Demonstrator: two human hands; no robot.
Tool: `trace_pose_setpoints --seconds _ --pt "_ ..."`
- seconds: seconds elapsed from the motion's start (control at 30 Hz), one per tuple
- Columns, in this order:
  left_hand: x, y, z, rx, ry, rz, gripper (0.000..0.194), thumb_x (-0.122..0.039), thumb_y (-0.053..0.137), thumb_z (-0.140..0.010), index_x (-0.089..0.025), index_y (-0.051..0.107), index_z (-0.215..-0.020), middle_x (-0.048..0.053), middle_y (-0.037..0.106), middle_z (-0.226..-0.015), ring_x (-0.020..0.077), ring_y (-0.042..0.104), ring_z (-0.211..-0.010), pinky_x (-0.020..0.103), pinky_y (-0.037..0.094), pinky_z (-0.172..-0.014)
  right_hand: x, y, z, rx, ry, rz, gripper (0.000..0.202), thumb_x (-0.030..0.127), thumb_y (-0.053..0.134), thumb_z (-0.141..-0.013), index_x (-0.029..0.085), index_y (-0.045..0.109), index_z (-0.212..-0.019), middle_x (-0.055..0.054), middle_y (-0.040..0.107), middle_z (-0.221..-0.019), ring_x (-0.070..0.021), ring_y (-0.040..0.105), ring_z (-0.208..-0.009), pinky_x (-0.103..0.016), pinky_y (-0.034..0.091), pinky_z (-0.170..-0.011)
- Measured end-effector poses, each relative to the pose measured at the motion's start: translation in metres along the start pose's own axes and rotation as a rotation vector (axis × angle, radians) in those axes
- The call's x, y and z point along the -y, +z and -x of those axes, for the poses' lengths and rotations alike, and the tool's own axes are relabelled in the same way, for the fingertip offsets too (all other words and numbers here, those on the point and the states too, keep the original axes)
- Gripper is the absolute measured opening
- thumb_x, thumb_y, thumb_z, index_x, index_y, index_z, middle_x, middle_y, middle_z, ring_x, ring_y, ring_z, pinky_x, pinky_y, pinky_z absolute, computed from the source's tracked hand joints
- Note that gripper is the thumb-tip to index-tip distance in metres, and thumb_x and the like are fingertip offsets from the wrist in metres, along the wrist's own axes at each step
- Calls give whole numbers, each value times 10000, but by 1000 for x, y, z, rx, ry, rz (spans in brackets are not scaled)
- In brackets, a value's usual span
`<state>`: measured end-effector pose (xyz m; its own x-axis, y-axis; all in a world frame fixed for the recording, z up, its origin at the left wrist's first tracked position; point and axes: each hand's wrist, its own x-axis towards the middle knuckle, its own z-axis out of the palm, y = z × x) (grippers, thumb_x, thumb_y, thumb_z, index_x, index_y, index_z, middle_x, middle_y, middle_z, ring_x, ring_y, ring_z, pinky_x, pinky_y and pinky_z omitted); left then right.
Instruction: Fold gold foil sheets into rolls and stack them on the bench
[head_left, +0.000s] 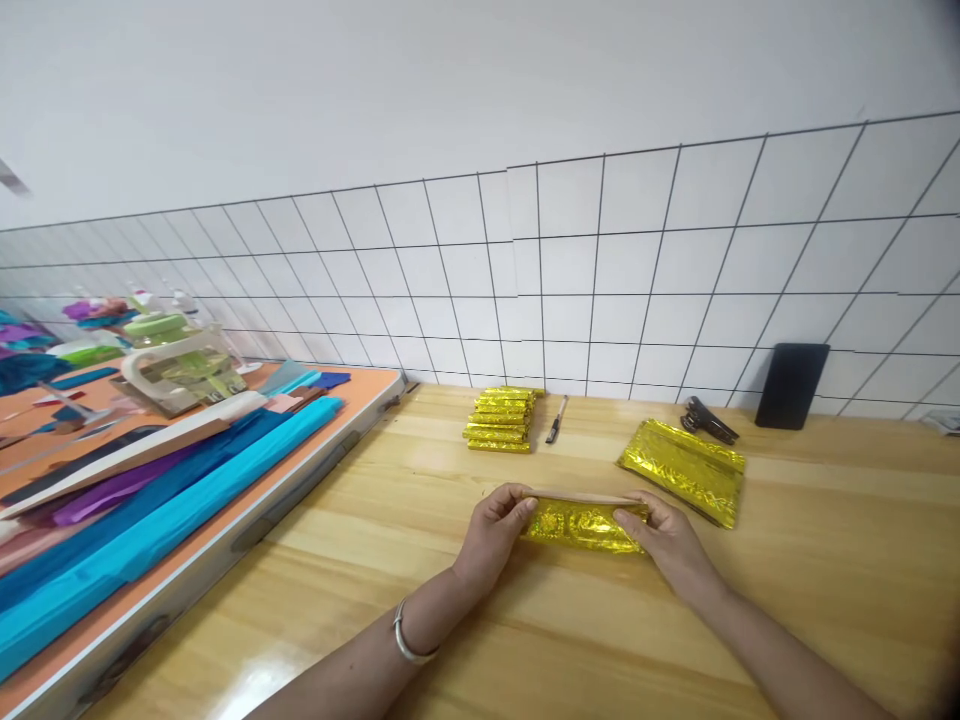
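Both hands hold a gold foil sheet [585, 526] just above the wooden table, stretched crosswise between them. My left hand [496, 530] pinches its left end, thumb on top, and a silver bangle circles that wrist. At the right end, the thumb and fingers of my right hand [660, 533] are closed on the foil. Behind the hands lies a pile of several rolled gold foil tubes [501, 420]. A flat stack of gold foil sheets [684, 468] rests to the right, beyond my right hand.
A pen-like tool [556, 420] lies beside the tubes. Behind the flat foil sits a black stapler-like object [709, 420]; a black phone [792, 386] leans on the tiled wall. An orange-topped table [360, 395] at left bears blue paper rolls [225, 500] and a clear container [184, 370].
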<state>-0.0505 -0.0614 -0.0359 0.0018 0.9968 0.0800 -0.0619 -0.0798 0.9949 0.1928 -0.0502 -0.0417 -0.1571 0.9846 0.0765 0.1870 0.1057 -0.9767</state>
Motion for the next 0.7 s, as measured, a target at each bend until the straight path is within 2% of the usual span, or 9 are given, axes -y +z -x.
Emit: trace_pose_setpoints --seconds 0.17,0.33,0.53,0.7 --pt "-2 0 3 -6 -15 -41 281 -427 587 -786 -154 525 -760 -59 380 -574 68 332 -531 178 289 -509 2 -1 3 -6 -50 21 309 477 527 -813 175 591 -806 19 524 -668 -137 478 -648 -246 377 -586" --pt "-2 0 6 2 -9 -62 331 -466 551 -802 -160 470 -707 -63 332 -565 66 293 -515 176 266 -487 3 1 3 -17 -62 -6 313 474 536 -799 174 609 -854 3 568 -736 -150 503 -691 -257 399 -632" --pt "1 1 6 -18 42 -117 288 -440 523 -824 -168 483 -740 -56 356 -573 77 321 -537 183 299 -514 4 1 4 -7 -47 2 345 503 531 -796 177 620 -862 -2 596 -755 -163 531 -713 -260 418 -652" --pt "2 2 7 -47 104 -173 254 -414 517 -831 -164 529 -787 -38 400 -609 90 370 -577 199 341 -552 5 -1 4 31 -16 -69 352 486 539 -805 176 619 -951 -19 625 -821 -189 552 -792 -280 431 -703"
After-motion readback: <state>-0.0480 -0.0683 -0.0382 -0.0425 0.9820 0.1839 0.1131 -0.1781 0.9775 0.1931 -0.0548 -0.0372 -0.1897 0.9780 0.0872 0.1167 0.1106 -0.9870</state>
